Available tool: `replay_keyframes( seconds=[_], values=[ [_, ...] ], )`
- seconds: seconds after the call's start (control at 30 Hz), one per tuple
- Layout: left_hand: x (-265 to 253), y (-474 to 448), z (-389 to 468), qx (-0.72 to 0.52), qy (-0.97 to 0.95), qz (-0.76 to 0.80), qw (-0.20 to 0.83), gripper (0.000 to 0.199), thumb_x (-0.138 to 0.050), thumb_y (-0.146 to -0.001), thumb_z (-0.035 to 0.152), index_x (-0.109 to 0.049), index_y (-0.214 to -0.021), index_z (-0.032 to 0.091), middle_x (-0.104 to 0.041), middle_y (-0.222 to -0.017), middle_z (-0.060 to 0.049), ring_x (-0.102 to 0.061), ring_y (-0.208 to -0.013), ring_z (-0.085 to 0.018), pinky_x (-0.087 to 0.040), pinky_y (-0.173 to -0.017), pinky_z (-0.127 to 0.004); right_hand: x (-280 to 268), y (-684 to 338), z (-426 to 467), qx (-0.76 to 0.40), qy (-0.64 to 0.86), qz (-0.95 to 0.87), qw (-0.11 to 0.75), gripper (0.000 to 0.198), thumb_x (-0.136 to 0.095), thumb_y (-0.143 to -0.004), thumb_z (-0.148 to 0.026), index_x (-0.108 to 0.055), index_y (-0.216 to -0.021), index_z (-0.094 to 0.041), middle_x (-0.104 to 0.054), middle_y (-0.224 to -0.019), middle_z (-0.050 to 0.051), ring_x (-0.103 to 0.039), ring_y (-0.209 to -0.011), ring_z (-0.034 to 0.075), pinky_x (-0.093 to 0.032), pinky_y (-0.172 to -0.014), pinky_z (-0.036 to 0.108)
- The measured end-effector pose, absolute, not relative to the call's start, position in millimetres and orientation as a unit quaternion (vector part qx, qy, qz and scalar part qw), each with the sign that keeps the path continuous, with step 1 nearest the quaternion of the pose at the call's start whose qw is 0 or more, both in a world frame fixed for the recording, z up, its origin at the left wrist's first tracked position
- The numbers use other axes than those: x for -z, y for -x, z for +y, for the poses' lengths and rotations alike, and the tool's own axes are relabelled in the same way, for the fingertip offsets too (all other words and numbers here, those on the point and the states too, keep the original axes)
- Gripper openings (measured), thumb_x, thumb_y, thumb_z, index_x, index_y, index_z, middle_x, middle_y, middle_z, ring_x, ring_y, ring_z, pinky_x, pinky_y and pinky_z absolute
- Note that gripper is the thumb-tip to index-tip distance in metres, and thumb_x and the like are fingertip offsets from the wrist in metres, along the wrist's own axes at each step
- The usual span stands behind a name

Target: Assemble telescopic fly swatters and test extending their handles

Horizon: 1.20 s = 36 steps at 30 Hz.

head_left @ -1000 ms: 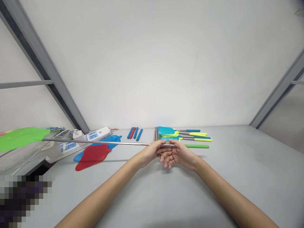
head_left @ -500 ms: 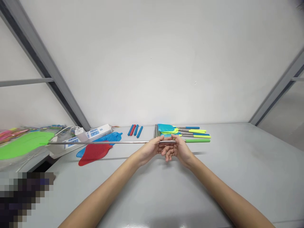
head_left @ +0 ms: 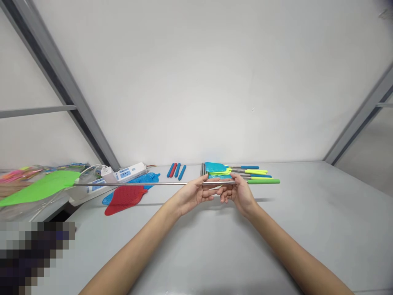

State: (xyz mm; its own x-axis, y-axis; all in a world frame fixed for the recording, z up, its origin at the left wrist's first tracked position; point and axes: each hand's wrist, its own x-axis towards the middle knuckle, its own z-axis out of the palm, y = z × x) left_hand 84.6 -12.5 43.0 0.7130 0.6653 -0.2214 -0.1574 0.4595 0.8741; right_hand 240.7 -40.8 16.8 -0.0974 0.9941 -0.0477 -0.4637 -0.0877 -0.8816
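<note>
A fly swatter with a long, drawn-out metal rod (head_left: 156,184) lies level across both my hands, above the table. Its green paddle (head_left: 46,187) reaches out to the left; its green grip (head_left: 265,181) points right. My left hand (head_left: 195,193) pinches the rod near the middle between thumb and fingers. Close to the grip, my right hand (head_left: 238,192) has thumb and fingers around the rod, the other fingers curled loosely. Behind the hands lies a pile of fly swatters (head_left: 216,167) with blue and yellow paddles and grips, beside several bare metal rods (head_left: 202,169).
Several loose blue and red grips (head_left: 176,170) lie near the wall. A red paddle (head_left: 125,199) rests partly over blue paddles (head_left: 149,178) on the left. Behind them is a white power strip (head_left: 130,171) with a plugged-in adapter (head_left: 108,175). Plastic-wrapped colourful items (head_left: 18,174) are at far left.
My hands have moved a little apart along the rod, the right one further right. The held swatter has shifted slightly to the right. The view has also shifted a little.
</note>
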Motion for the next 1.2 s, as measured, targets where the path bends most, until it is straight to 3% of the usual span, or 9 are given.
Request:
replay_keyframes(
  seconds=[0.47, 0.8, 1.2],
  values=[
    [-58, -79, -20, -0.214, -0.477, 0.273, 0.807, 0.040, -0.036, -0.081, 0.037, -0.051, -0.108, 0.013, -0.050, -0.114, -0.012, -0.046, -0.105, -0.020, -0.039, -0.074, -0.023, -12, -233, -45, -0.614, 0.344, -0.332, 0.628, 0.029, -0.037, -0.074, -0.034, -0.050, -0.056, -0.015, -0.052, -0.037, 0.001, -0.047, -0.033, 0.013, -0.038, -0.039, 0.025],
    [-63, -79, -20, -0.239, -0.426, 0.317, 0.813, 0.037, -0.038, -0.081, 0.034, -0.054, -0.102, 0.007, -0.055, -0.105, -0.016, -0.052, -0.097, -0.018, -0.044, -0.067, -0.019, -14, -233, -45, -0.610, 0.340, -0.323, 0.639, 0.031, -0.044, -0.073, -0.039, -0.047, -0.052, -0.016, -0.049, -0.036, 0.000, -0.047, -0.034, 0.012, -0.034, -0.041, 0.024],
    [-65, -66, -16, -0.258, -0.442, 0.331, 0.792, 0.035, -0.042, -0.079, 0.033, -0.055, -0.099, 0.007, -0.059, -0.097, -0.015, -0.056, -0.089, -0.017, -0.045, -0.064, -0.020, -20, -237, -45, -0.614, 0.345, -0.273, 0.655, 0.033, -0.049, -0.070, -0.044, -0.057, -0.058, -0.014, -0.042, -0.034, -0.003, -0.039, -0.035, 0.009, -0.032, -0.041, 0.023]
  ],
)
